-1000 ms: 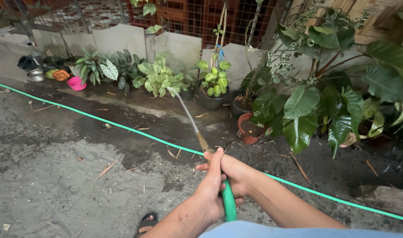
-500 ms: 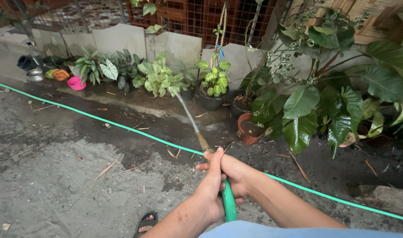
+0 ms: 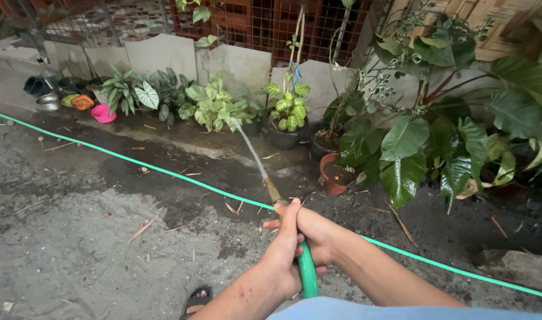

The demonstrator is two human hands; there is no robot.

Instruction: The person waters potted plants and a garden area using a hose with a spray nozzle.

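Hose (image 3: 307, 274), green and thin, runs up from the near edge of the view between the person's two hands and ends in a brass-coloured nozzle (image 3: 272, 189) that throws a narrow jet of water (image 3: 247, 148) toward the leafy potted plants (image 3: 215, 106) along the far wall. The left hand (image 3: 283, 249) is wrapped round the hose just behind the nozzle, thumb pointing up along it, and the right hand (image 3: 313, 234) is folded over it from the right, so both are closed together on the same short stretch. Judging by its look, the hose is light, soft and bendy, probably wet and a little slippery, and stiffened somewhat by the water inside; the firm spot just behind the rigid nozzle looks like the best place to grip for aiming. One hose is in view, though a long loop of it (image 3: 135, 163) also crosses the wet ground from far left to near right. One nozzle, one jet, two hands. On the far left sit one pink bowl (image 3: 103, 112), one orange one (image 3: 81, 101) and one metal one (image 3: 47, 102). One terracotta pot (image 3: 333, 175) and one dark pot (image 3: 283, 136) stand among the plants. One sandalled foot (image 3: 195, 299) shows at the near edge.
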